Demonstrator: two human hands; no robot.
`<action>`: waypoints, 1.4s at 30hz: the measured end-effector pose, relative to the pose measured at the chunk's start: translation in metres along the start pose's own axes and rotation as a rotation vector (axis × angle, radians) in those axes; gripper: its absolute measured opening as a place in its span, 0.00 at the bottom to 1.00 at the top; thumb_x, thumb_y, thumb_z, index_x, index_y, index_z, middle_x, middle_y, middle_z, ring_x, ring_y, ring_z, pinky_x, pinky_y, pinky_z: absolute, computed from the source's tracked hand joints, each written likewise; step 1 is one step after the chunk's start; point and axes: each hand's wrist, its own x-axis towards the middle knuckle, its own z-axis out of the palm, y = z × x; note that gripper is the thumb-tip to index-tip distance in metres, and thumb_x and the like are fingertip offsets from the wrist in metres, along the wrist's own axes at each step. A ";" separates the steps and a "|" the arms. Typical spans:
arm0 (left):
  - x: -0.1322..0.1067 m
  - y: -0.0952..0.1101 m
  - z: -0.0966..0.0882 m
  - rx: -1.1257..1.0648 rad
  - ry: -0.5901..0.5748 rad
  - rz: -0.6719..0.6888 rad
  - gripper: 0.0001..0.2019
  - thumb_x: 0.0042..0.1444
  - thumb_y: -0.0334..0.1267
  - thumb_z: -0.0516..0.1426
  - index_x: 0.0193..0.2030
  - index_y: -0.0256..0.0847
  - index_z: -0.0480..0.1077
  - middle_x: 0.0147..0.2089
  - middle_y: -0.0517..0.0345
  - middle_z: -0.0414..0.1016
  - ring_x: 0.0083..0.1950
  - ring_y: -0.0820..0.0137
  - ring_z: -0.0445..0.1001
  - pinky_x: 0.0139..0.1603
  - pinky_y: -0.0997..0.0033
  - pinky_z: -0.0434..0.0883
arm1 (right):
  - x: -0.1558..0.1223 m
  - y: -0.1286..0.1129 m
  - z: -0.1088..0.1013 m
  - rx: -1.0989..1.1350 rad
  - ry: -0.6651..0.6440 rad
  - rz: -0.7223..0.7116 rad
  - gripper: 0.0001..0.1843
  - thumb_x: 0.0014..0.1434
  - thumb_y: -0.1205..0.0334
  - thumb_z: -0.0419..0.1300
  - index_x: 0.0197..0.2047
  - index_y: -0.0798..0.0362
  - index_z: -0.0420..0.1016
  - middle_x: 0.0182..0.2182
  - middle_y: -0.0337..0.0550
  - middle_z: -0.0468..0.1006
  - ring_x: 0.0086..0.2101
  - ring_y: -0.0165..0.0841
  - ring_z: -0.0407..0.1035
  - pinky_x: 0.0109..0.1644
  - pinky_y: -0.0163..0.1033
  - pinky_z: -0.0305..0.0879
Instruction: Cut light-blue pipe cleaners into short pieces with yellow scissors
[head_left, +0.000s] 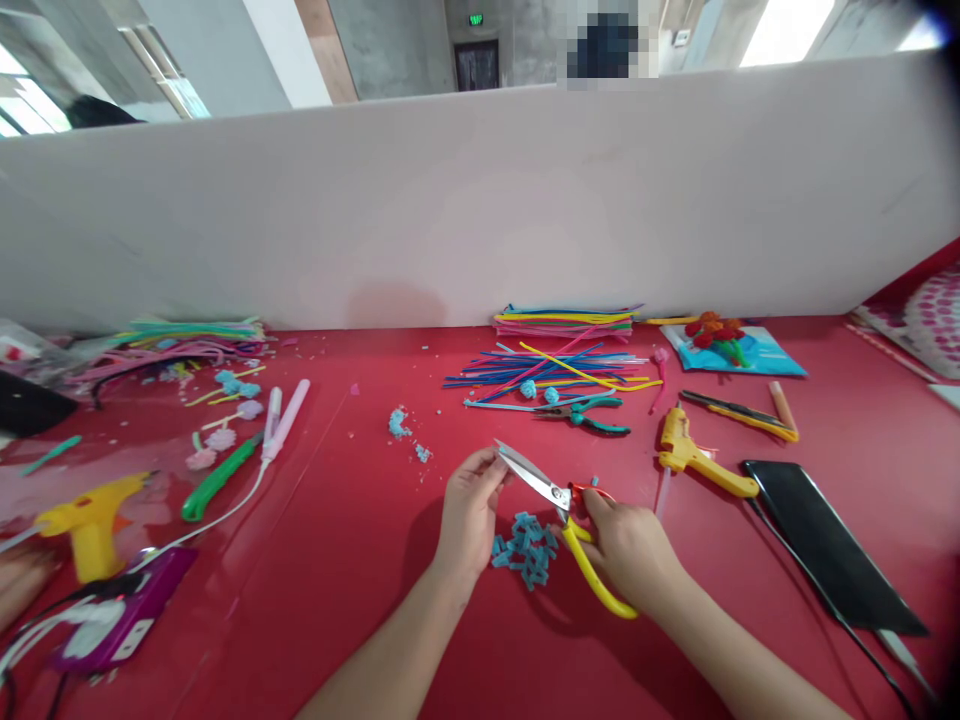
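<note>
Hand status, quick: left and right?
Left hand: curled beside the scissors' tips; can't tell if it holds anything.
Right hand: closed on the scissors' handles.

Scissors: red and yellow handles stood parted at the right fingers, silver blades slanting toward the left fingertips.
Blue snippets: lay loosely heaped between both hands' fingers.

Within the left hand, pinched matter is indiscernible. The right hand partly conceals the handles of the scissors. The left edge truncates a co-worker's hand. Above, a pixelated patch obscures detail; the green sign is illegible.
</note>
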 end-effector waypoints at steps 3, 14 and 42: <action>0.000 0.001 0.000 0.002 0.008 -0.002 0.03 0.45 0.33 0.59 0.29 0.37 0.71 0.31 0.58 0.72 0.35 0.73 0.69 0.41 0.72 0.65 | 0.000 0.000 0.001 -0.001 0.001 -0.005 0.17 0.56 0.47 0.46 0.29 0.53 0.61 0.19 0.41 0.72 0.19 0.32 0.67 0.22 0.35 0.40; -0.001 0.003 0.002 0.019 0.020 0.010 0.03 0.45 0.33 0.59 0.28 0.37 0.71 0.30 0.58 0.71 0.34 0.74 0.69 0.40 0.73 0.65 | 0.000 0.000 -0.001 0.007 -0.008 0.006 0.17 0.56 0.47 0.45 0.29 0.53 0.61 0.19 0.41 0.72 0.18 0.32 0.67 0.22 0.35 0.40; -0.019 -0.005 0.015 0.166 -0.364 -0.432 0.06 0.46 0.36 0.58 0.28 0.34 0.71 0.24 0.57 0.70 0.25 0.78 0.66 0.29 0.78 0.62 | 0.011 -0.013 -0.019 1.217 -0.127 0.379 0.12 0.53 0.53 0.47 0.28 0.53 0.61 0.08 0.26 0.55 0.11 0.24 0.54 0.17 0.29 0.54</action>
